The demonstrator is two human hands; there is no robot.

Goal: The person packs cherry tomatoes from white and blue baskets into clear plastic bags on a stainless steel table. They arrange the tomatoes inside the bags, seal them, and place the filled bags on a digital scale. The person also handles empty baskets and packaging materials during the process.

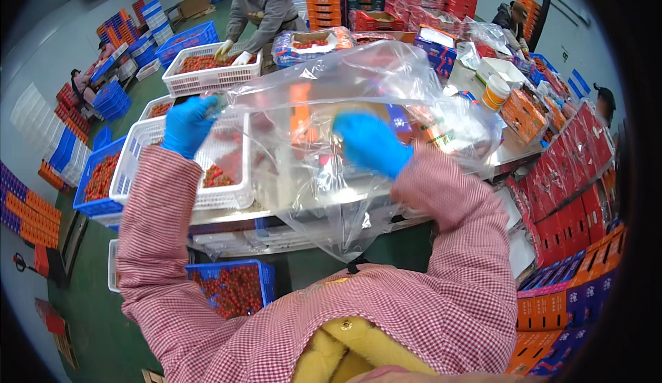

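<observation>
A large sheet or bag of clear plastic film [414,65] spreads over the metal table [269,197] before me. My left hand [187,127], in a blue glove, grips its left edge above a white plastic crate [135,158]. My right hand [371,145], also blue-gloved, is motion-blurred at the middle of the film; whether its fingers grip is unclear. Small red tomatoes [217,177] lie in the white crate's near corner. Through the film an orange carton part [300,111] shows behind my right hand, partly hidden by glare.
A blue crate of tomatoes [238,287] stands low beside my left elbow. Across the table, a co-worker [266,16] reaches into another white crate [212,80]. Red cartons [563,176] stack at right, near a white-and-yellow bucket [496,92].
</observation>
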